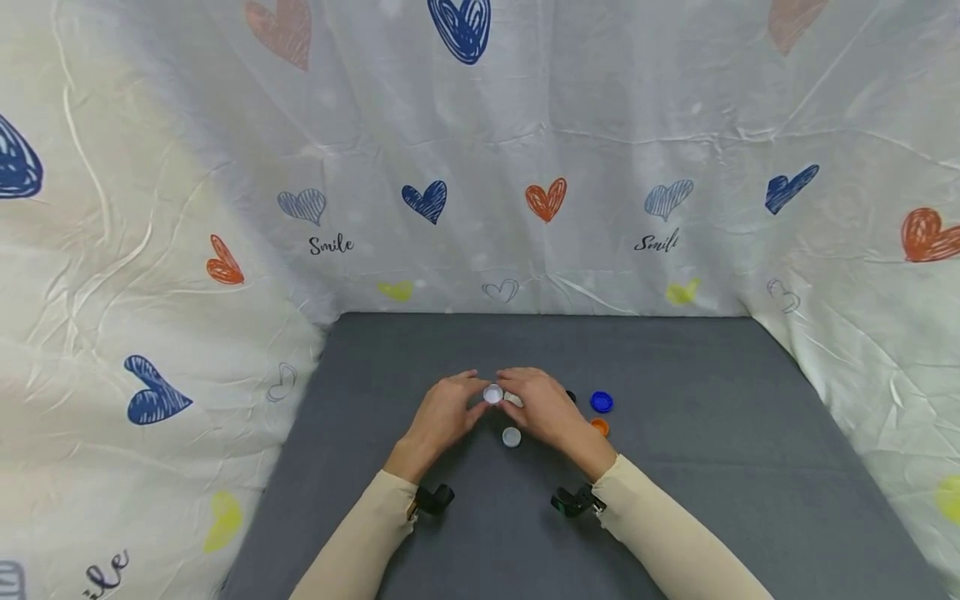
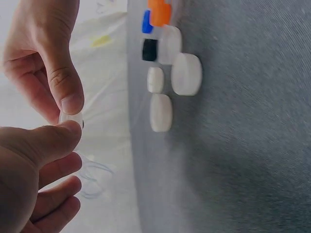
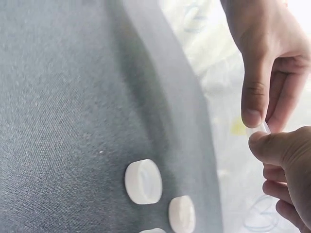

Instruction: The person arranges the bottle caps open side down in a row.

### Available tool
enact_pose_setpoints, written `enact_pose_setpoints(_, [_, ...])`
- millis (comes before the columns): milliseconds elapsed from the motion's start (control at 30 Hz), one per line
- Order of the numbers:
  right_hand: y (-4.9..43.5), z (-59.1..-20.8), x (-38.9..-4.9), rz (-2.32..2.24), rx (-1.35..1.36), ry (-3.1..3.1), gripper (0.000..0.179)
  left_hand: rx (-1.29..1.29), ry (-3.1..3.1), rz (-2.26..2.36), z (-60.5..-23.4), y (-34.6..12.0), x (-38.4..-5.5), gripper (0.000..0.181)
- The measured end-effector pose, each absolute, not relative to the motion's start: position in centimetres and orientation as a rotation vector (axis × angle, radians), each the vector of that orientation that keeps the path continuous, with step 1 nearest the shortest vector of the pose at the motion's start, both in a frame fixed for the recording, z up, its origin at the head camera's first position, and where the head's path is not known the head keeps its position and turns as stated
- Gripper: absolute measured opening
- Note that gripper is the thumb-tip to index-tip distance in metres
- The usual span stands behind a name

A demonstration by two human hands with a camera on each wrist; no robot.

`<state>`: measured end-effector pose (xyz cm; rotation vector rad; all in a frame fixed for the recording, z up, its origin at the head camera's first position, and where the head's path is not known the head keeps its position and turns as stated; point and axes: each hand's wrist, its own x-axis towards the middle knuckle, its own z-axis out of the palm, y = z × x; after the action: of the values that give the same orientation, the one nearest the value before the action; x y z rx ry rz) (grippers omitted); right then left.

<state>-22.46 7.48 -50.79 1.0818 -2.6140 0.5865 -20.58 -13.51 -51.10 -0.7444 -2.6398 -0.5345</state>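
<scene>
A small translucent white bottle cap (image 1: 492,394) is held up between my two hands, over the far half of the table. My left hand (image 1: 444,414) pinches its left side between thumb and fingers. From the right, my right hand (image 1: 546,406) pinches the opposite side. The left wrist view shows both thumbs meeting at the cap (image 2: 72,118), whose far side the fingers hide. Below the hands a white cap (image 1: 512,437) lies on the table. Another white cap (image 1: 513,400) shows partly behind the right fingers.
Right of my right hand lie a blue cap (image 1: 602,402), an orange cap (image 1: 599,424) and a black cap (image 1: 572,396), partly covered by the hand. Several white caps stand close together in the left wrist view. The grey table (image 1: 712,400) ends at a heart-printed cloth (image 1: 480,250).
</scene>
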Motion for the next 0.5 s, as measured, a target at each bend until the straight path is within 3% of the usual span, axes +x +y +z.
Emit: enact_pose_setpoints(500, [9.3,-48.8,-19.0,0.646,1.027,-2.47,0.037,-0.854,-2.56,-0.575,-48.2,-12.2,-17.6,0.036])
